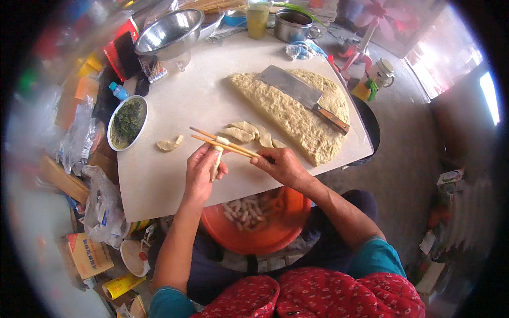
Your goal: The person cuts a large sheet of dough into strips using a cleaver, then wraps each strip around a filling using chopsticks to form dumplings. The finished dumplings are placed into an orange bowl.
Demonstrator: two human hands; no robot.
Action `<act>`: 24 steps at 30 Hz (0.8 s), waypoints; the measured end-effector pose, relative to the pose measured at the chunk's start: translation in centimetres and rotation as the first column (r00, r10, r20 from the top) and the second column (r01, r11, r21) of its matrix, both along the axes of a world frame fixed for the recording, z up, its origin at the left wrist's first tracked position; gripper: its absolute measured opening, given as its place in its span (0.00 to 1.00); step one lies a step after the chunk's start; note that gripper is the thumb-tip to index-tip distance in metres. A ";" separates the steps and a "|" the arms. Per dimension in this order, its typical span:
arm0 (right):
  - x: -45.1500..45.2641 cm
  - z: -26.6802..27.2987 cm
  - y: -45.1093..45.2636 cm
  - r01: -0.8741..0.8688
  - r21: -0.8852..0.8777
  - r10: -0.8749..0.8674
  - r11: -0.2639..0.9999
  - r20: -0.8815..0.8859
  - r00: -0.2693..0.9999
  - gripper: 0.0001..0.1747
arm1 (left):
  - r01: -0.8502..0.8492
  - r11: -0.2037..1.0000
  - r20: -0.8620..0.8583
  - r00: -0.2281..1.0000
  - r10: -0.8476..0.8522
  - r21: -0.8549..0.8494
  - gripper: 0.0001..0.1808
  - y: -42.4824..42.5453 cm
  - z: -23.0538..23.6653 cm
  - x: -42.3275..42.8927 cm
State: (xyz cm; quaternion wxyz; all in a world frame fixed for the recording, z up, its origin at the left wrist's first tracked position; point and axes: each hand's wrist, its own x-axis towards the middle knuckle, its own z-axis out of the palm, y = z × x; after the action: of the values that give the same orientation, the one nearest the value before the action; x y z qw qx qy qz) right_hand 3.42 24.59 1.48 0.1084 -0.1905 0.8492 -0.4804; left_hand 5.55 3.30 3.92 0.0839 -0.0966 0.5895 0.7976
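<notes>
My left hand [202, 169] holds a strip of dough [216, 165] upright between its fingers. My right hand [280, 163] grips a pair of wooden chopsticks [234, 148], whose shafts pinch the top of the strip. Behind the hands lie several cut dough strips [243, 131] in a loose pile, and one short curved piece [169, 144] rests apart at the left. To the right, a cleaver [296, 87] with a wooden handle lies flat on a large porous slab of dough [286, 115]. Below the board's near edge, an orange basin [254, 248] holds many small pale pieces.
The pale board [151, 194] spans the space before me. At its left edge stands a bowl of chopped greens [128, 122]; along the back are a steel basin [171, 33], a glass of yellowish liquid [257, 20], a steel pot [293, 26] and a cloth [304, 50].
</notes>
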 end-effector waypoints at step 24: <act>0.9 2.1 0.3 -0.158 -0.075 0.174 0.985 0.508 0.844 0.22 | 0.155 0.984 -0.079 0.984 -0.162 -0.083 0.14 -1.0 0.2 -0.1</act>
State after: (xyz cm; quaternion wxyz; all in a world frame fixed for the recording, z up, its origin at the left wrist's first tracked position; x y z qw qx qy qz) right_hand 4.32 24.84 3.60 0.3684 -0.1302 0.7628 -0.5151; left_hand 5.45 2.34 4.13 0.1181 -0.0181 0.6284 0.7687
